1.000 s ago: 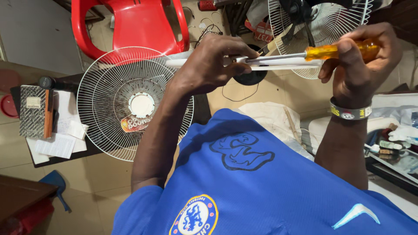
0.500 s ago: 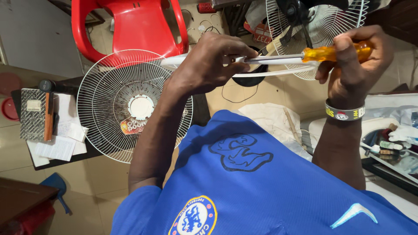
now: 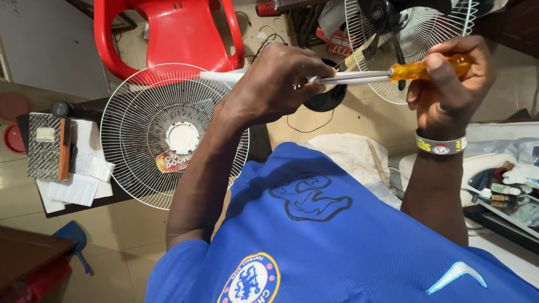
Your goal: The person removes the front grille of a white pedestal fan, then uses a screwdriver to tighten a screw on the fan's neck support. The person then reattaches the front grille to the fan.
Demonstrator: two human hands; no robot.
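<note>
Below, fan guard and red chair crowd both hands.

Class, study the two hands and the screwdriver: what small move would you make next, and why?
Probably a slow turn of the orange handle with the right hand. The left hand clasps a white part around the screwdriver's shaft, hiding the tip, so go gently.

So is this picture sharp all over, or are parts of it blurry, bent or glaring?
Head view: the left hand and the right hand on the orange-handled screwdriver are fairly sharp; light is soft and even, with only a small glint on the metal shaft. The wide lens bends the edges, so the red chair and white fan grille lean outward. The blue shirt fills the bottom.
</note>
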